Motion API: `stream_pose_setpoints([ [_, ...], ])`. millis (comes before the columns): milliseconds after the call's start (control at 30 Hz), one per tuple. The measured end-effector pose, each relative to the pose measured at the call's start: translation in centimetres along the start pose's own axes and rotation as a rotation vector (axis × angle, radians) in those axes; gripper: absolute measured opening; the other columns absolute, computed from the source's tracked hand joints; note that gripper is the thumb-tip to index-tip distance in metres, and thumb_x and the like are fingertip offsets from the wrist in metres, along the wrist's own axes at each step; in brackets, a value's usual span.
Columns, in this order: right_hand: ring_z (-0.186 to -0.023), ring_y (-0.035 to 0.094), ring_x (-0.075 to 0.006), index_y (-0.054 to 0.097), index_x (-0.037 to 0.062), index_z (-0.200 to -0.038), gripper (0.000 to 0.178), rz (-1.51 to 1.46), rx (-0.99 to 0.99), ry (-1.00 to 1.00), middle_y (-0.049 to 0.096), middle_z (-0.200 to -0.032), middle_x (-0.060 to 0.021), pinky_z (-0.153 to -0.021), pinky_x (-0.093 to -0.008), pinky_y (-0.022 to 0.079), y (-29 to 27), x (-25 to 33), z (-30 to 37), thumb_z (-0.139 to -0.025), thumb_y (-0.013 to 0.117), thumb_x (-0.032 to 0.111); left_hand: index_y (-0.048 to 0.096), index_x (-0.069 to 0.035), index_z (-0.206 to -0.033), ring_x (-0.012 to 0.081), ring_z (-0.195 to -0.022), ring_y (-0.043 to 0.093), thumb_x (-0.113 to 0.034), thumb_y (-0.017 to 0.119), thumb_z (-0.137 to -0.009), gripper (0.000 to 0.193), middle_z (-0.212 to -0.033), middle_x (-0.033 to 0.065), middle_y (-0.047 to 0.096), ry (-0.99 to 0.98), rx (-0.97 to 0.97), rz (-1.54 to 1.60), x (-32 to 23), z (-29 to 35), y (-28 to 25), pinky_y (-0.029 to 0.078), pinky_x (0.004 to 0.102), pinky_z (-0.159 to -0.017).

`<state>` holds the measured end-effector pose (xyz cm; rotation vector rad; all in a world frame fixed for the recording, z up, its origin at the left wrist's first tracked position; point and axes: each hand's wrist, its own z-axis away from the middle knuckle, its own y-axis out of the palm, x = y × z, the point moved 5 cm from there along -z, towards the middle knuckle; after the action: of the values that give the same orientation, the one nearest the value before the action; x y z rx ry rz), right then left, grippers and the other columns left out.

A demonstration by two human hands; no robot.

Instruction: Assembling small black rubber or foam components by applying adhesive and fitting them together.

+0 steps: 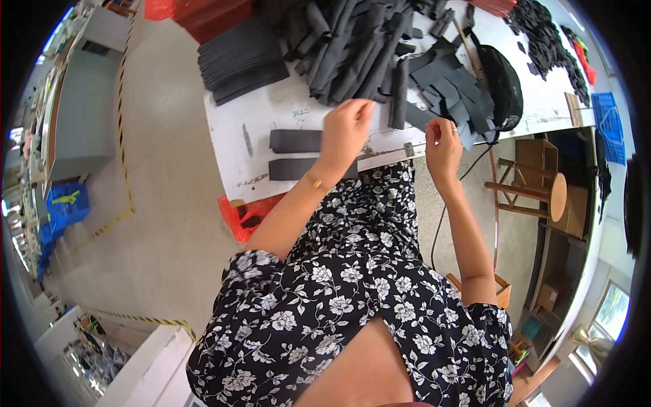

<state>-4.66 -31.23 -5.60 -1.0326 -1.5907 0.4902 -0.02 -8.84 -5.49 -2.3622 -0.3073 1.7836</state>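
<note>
My left hand (347, 130) is over the white table near its front edge, fingers curled together. Whatever they may pinch is hidden. Two flat dark grey fabric strips (293, 141) lie one before the other, partly under this hand and wrist. To the right, my right hand (443, 148) is raised at the table edge with thumb and fingers pinched; I cannot make out anything between them. Just beyond it spreads a loose pile of dark rectangular pieces (451, 88). Long curled dark strips (352, 57) are heaped beyond my left hand.
A neat stack of dark pieces (243, 61) sits at the table's far left. A black round mesh object (500, 88) stands at the right edge, a cable (451, 203) hanging near it. Red bags (247, 216) lie below the left corner. A wooden stool (532, 190) is at right.
</note>
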Motion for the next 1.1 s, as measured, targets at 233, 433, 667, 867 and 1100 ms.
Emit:
stream_pose_setpoints([
  [233,-0.107,0.055,-0.0283,0.057,-0.001,-0.123,0.04,0.504,0.286,-0.567,0.059,-0.118,-0.0141,-0.09,-0.0382,0.045,3.2,-2.0,-1.2,-0.086,0.06,0.013,0.072,-0.002,-0.087,0.0337,-0.074,0.068,-0.02,0.067,-0.083,0.018,-0.081,0.0159,0.07,-0.075,0.102,-0.501,4.1,-3.3,9.5,0.054,0.0415,-0.07],
  [433,-0.1,0.057,-0.0288,0.06,-0.0036,-0.112,0.032,0.679,0.243,-0.727,0.064,-0.102,-0.0134,-0.087,-0.0384,0.046,3.2,-1.9,-0.1,-0.083,0.055,0.008,0.071,-0.003,-0.094,0.0112,-0.065,0.066,-0.01,0.073,-0.082,0.014,-0.076,0.002,0.069,-0.924,0.369,0.665,6.5,0.0,8.7,0.052,0.0291,-0.054],
  [667,-0.095,0.061,-0.0332,0.065,0.0043,-0.1,0.02,0.112,0.212,-0.396,0.065,-0.097,-0.015,-0.084,-0.041,0.05,1.7,-3.4,-1.5,-0.08,0.058,0.002,0.063,-0.004,-0.087,0.0165,-0.086,0.066,-0.005,0.069,-0.085,0.007,-0.09,0.0077,0.067,-0.785,0.287,0.888,0.7,1.5,3.6,0.058,0.0349,-0.076],
  [867,-0.083,0.057,-0.0184,0.048,0.0034,-0.122,0.036,-0.725,-0.024,0.093,0.06,-0.091,-0.0082,-0.079,-0.0309,0.047,-3.0,0.4,-3.0,-0.09,0.062,0.0,0.059,0.0,-0.101,0.027,-0.095,0.069,-0.003,0.061,-0.091,0.011,-0.104,0.0175,0.068,-0.576,0.059,0.815,-0.8,0.1,-2.4,0.06,0.0428,-0.082],
  [1100,-0.087,0.057,-0.032,0.048,0.003,-0.092,0.03,-0.316,0.144,-0.303,0.058,-0.092,-0.0146,-0.075,-0.0371,0.047,-4.2,7.4,0.7,-0.083,0.075,0.014,0.058,0.007,-0.114,0.026,-0.093,0.068,-0.004,0.06,-0.093,0.024,-0.103,0.0179,0.066,-0.71,-0.071,1.196,2.7,-0.4,-3.8,0.057,0.0402,-0.091],
])
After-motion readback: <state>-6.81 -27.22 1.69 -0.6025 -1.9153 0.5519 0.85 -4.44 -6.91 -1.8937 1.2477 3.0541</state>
